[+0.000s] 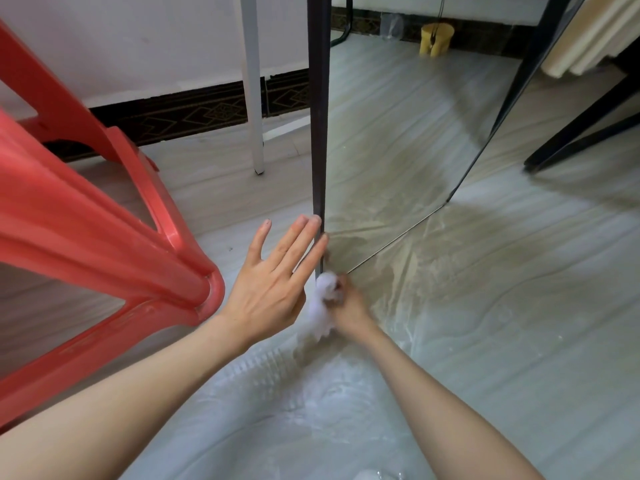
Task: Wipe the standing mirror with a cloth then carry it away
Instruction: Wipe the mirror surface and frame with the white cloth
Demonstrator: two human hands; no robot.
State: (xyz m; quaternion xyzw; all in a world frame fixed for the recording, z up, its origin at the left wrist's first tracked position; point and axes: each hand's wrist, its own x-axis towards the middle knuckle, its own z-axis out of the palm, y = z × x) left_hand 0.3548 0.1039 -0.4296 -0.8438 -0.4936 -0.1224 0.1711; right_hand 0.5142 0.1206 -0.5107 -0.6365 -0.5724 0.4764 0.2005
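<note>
The standing mirror (391, 140) rises from the floor in a thin dark frame, its glass reflecting the pale floor. My left hand (273, 282) is flat, fingers spread, its fingertips resting against the frame's left edge near the bottom. My right hand (348, 306) is closed on a crumpled white cloth (323, 303), pressed at the mirror's lower left corner. The cloth is blurred.
A red plastic chair (104, 216) stands close on the left, one leg beside my left wrist. A white pole (252, 84) stands behind the mirror by the wall. Black furniture legs (581, 133) sit at the right. A yellow object (435, 39) shows in the mirror's glass.
</note>
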